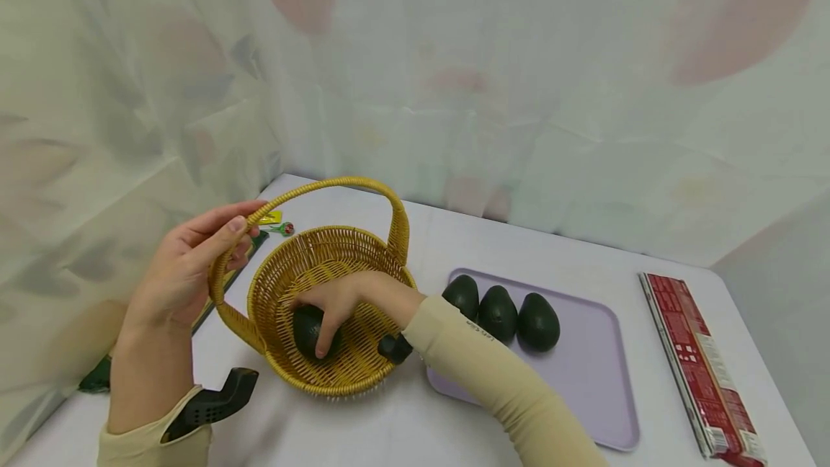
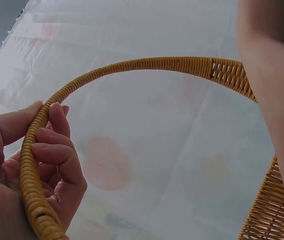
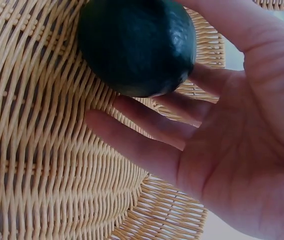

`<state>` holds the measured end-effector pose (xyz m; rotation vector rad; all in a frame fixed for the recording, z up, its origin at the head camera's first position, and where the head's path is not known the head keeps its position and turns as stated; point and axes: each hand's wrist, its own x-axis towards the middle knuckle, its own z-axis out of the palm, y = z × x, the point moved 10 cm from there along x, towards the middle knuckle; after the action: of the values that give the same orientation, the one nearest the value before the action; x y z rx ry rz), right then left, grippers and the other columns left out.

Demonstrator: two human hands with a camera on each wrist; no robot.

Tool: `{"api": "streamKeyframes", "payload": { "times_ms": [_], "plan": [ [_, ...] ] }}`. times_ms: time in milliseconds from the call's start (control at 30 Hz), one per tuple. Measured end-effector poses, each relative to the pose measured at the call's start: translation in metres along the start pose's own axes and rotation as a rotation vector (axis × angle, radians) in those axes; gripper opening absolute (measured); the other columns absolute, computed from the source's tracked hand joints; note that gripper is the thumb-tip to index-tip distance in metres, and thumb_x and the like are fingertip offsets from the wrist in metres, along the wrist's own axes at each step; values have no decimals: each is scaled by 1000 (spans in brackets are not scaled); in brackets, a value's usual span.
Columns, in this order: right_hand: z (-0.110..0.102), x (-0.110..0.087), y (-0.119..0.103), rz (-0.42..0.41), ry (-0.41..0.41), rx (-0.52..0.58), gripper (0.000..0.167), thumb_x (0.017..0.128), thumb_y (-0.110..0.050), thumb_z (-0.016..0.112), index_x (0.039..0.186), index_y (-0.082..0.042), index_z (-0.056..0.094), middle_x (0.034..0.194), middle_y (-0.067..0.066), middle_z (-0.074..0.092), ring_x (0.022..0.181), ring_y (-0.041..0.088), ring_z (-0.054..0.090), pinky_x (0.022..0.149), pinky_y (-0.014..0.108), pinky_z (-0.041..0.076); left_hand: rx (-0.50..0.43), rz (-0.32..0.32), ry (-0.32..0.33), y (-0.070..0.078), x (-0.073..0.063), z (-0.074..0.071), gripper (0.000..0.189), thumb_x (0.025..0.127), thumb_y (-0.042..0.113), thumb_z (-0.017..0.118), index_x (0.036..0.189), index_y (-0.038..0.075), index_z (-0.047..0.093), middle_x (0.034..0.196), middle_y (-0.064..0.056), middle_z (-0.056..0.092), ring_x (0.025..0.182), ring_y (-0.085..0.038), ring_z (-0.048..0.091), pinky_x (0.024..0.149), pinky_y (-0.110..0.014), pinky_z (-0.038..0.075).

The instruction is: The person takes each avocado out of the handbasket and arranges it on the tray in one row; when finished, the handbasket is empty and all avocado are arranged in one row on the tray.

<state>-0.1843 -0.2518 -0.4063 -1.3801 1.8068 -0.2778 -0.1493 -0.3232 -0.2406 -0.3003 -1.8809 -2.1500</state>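
My left hand (image 1: 184,265) grips one side of the arched handle (image 2: 147,64) of a yellow wicker basket (image 1: 359,380); the left wrist view shows its fingers and thumb around the wrapped cane. Inside the basket, my right hand (image 1: 346,298) holds a dark green avocado (image 1: 308,330) against the woven bottom. In the right wrist view, the avocado (image 3: 139,47) lies between the thumb and the fingers, close to the weave. To the right, three more avocados (image 1: 538,323) lie in a row on a pale purple tray (image 1: 586,373). The right forearm passes over the tray's near-left part.
A long red and white box (image 1: 703,366) lies along the table's right side. Behind the basket's left side are small scissors (image 1: 285,228) and a yellow item (image 1: 271,218). Patterned curtains (image 1: 493,92) hang at the back and left edges of the white table (image 1: 434,236).
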Motion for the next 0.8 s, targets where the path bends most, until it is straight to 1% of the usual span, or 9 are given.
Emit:
{"api": "streamKeyframes", "payload": {
  "times_ms": [233, 467, 600, 800],
  "plan": [
    [2, -2, 3, 40, -1, 15, 93, 77, -29, 83, 153, -23, 29, 143, -10, 39, 126, 1, 36, 99, 19, 34, -26, -16, -8, -1, 0, 0, 29, 101, -1, 47, 124, -2, 64, 90, -6, 62, 72, -11, 52, 60, -19, 46],
    [0, -2, 4, 41, 17, -23, 91, 77, -31, 84, 151, -25, 32, 141, -10, 42, 125, 1, 39, 98, 19, 35, -23, -29, -8, -3, 0, 0, 29, 101, 0, 47, 124, -1, 64, 90, -5, 63, 73, -12, 52, 60, -18, 47],
    [-1, -2, 4, 24, 20, -46, 89, 76, -32, 85, 149, -26, 35, 139, -10, 44, 124, 2, 40, 97, 19, 36, -24, -30, -13, -3, 1, 1, 29, 101, 0, 47, 124, -1, 64, 91, -5, 63, 73, -11, 52, 60, -18, 48],
    [1, -3, -3, -40, 2, -84, 86, 76, -30, 85, 147, -21, 38, 140, -9, 43, 125, 1, 38, 97, 16, 34, -6, -18, -19, -2, 0, 1, 29, 101, 0, 46, 125, -2, 63, 91, -6, 61, 72, -11, 51, 59, -19, 45]
  ]
}}
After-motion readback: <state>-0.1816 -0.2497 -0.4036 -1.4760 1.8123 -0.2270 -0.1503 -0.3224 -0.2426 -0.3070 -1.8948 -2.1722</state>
